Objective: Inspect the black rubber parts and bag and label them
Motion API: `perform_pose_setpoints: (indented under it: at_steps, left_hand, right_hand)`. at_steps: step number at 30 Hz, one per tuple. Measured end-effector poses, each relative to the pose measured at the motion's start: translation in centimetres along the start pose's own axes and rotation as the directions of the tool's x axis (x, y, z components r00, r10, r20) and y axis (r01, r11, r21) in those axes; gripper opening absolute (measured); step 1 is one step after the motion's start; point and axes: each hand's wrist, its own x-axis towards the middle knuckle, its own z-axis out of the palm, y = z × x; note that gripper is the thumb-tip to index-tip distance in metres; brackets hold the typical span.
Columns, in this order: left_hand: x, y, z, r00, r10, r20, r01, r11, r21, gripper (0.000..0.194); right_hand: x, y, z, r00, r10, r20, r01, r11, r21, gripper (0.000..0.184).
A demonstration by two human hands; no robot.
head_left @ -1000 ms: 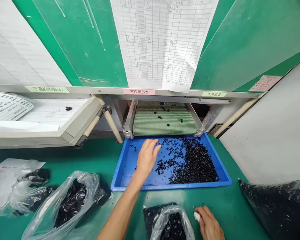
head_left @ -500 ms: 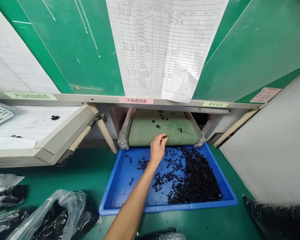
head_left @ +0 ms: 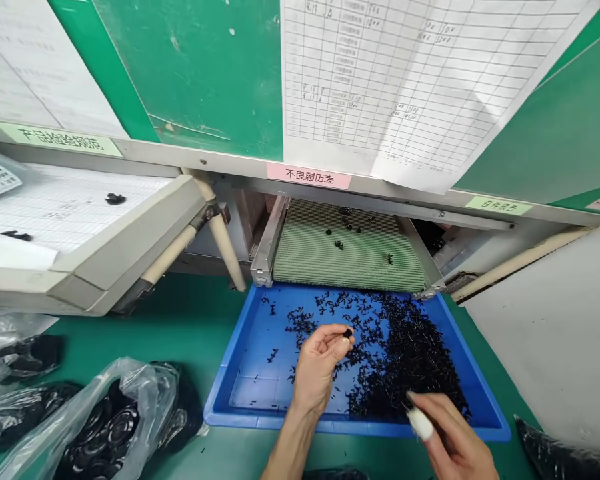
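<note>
Small black part (head_left: 347,333), at the lower centre of the frame, is pinched by the left hand (head_left: 317,367) above the blue tray (head_left: 245,421). Lower right, whether the white-thumbed right hand (head_left: 453,433) grips anything, I cannot tell.

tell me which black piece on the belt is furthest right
The lone piece toward the right edge of the belt; the others lie further left.

Bright light, upper-left sheet (head_left: 45,63) apparently blurry

Smooth blue plastic tray (head_left: 250,421), ribbed green belt (head_left: 350,267), glossy clear plastic bag (head_left: 150,400), matt paper sheet (head_left: 420,87)
</note>
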Motion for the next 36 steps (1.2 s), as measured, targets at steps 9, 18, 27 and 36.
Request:
perform_pose_setpoints:
  at_steps: [9, 18, 27, 36]
  left_hand:
    - [0.0, 0.3, -0.5, 0.999, 0.04, 0.001, -0.04, 0.996, 0.086, 0.025]
    - [-0.2, -0.1, -0.2, 0.996, 0.09, -0.007, -0.089, 0.993, 0.084, 0.018]
    - [-0.5, -0.4, 0.2, 0.99, 0.102, -0.093, -0.085, 0.982, 0.17, 0.022]
    - [2.2, 0.1, -1.0, 0.98, -0.04, -0.193, -0.003, 0.976, -0.22, 0.014]
  right_hand:
    - [7.5, -6.1, 3.9, 0.963, -0.263, -0.067, 0.263, 0.965, -0.008, 0.029]
    - [7.5, -6.4, 4.3, 0.96, -0.279, -0.016, 0.278, 0.959, -0.051, 0.032]
    - [8.2, -6.4, 6.3, 0.987, -0.129, -0.093, 0.121, 0.989, -0.086, 0.028]
    - [17.8, -5.2, 5.0, 0.984, -0.164, -0.069, 0.153, 0.979, -0.138, 0.031]
